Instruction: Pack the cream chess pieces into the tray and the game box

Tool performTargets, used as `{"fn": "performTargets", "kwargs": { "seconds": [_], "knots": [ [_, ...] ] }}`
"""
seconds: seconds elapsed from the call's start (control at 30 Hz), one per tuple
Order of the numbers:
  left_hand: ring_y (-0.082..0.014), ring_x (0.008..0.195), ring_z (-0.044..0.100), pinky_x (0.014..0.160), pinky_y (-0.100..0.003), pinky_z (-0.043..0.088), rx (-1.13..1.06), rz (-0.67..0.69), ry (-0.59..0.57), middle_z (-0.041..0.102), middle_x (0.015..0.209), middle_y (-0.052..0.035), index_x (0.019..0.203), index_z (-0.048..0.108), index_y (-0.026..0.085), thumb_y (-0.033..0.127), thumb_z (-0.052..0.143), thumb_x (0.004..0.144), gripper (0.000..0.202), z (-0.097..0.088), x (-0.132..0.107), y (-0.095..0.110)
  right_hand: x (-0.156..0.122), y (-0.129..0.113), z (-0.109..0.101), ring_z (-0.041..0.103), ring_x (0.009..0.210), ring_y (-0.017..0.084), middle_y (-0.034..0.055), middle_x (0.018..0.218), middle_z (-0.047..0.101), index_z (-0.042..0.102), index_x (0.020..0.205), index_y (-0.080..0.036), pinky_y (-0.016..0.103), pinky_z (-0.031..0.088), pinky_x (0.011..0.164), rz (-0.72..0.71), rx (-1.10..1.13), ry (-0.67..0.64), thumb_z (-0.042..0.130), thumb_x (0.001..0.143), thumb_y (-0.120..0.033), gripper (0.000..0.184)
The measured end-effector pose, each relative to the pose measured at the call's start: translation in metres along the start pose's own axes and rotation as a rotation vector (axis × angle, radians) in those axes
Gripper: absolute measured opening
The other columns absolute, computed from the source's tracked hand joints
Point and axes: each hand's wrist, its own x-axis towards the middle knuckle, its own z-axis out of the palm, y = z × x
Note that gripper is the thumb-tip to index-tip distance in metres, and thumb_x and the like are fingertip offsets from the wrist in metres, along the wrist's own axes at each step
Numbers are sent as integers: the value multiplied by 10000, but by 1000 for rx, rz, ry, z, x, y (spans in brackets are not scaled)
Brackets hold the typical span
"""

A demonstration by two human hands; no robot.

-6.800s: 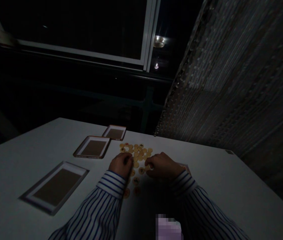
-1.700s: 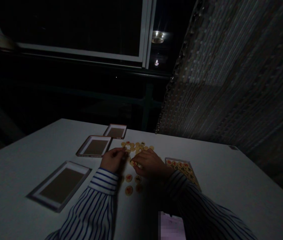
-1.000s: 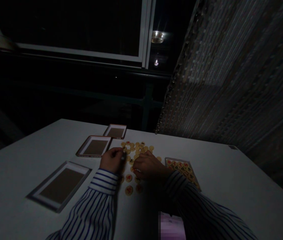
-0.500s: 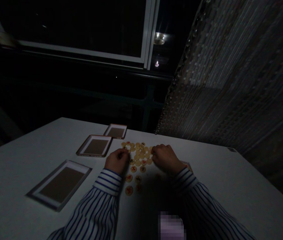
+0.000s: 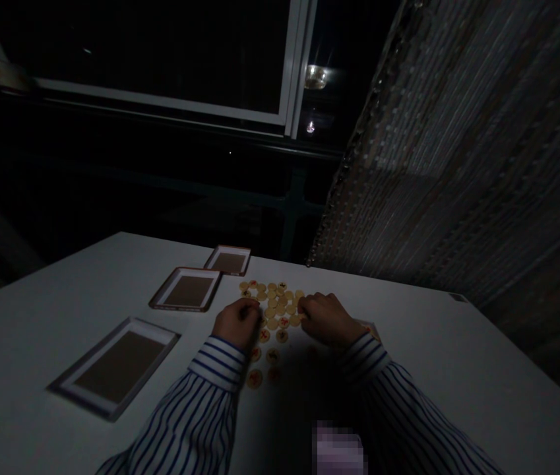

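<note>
Several round yellow game pieces (image 5: 276, 305) with red or dark marks lie loose on a white table (image 5: 62, 297) in dim light. My left hand (image 5: 236, 321) rests at the left edge of the pile, fingers curled in. My right hand (image 5: 326, 316) sits at the pile's right edge, fingers also curled on the pieces. What either hand pinches is too dark to make out. A few more pieces (image 5: 255, 377) lie nearer me between my striped sleeves.
Three shallow rectangular trays stand left of the pile: a large one (image 5: 113, 365), a middle one (image 5: 185, 289) and a small far one (image 5: 229, 260). A dark window is behind the table and a beaded curtain (image 5: 458, 152) hangs to the right.
My right hand moved right, off the pile's centre to its right edge, and now hides the tray of pieces seen earlier. My left hand stayed at the left edge.
</note>
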Motion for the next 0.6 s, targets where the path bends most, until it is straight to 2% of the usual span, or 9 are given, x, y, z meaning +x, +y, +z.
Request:
{"fn": "performTargets", "kwargs": {
  "seconds": [0.17, 0.23, 0.4, 0.5, 0.6],
  "knots": [
    [-188, 761, 619, 692, -261, 445, -17, 16, -4, 688, 773, -39, 782, 651, 195, 318, 488, 673, 232, 2, -1, 0, 1, 2, -5, 547, 815, 206, 67, 839, 630, 566, 849, -192, 324, 327, 704, 32, 16, 7, 473, 743, -241, 150],
    [-187, 759, 620, 687, -260, 448, -31, 18, -11, 688, 768, -37, 784, 651, 192, 321, 491, 669, 236, 3, 0, -1, 2, 3, -7, 550, 791, 190, 64, 836, 628, 569, 883, -188, 300, 337, 685, 49, 96, 47, 473, 756, -267, 177],
    [-193, 750, 621, 678, -268, 450, -29, 15, -3, 690, 766, -47, 808, 653, 181, 336, 491, 674, 262, 6, 0, -3, 7, 8, -3, 546, 694, 123, 25, 812, 616, 546, 974, -169, 232, 381, 618, 39, 608, 141, 464, 766, -240, 234],
    [-191, 747, 619, 670, -262, 448, -22, 15, -13, 685, 761, -46, 808, 652, 178, 341, 483, 679, 268, 6, 0, -2, 11, 10, -2, 553, 712, 118, 30, 829, 618, 534, 1023, -147, 232, 412, 632, 9, 943, 130, 464, 767, -234, 280],
    [-184, 719, 615, 647, -254, 447, -30, 6, -19, 677, 737, -35, 805, 647, 182, 343, 481, 680, 262, 5, -1, 0, 13, 9, -7, 553, 719, 121, 23, 790, 614, 549, 1040, -135, 246, 424, 660, -25, 1119, 112, 466, 771, -235, 298]
  ]
}}
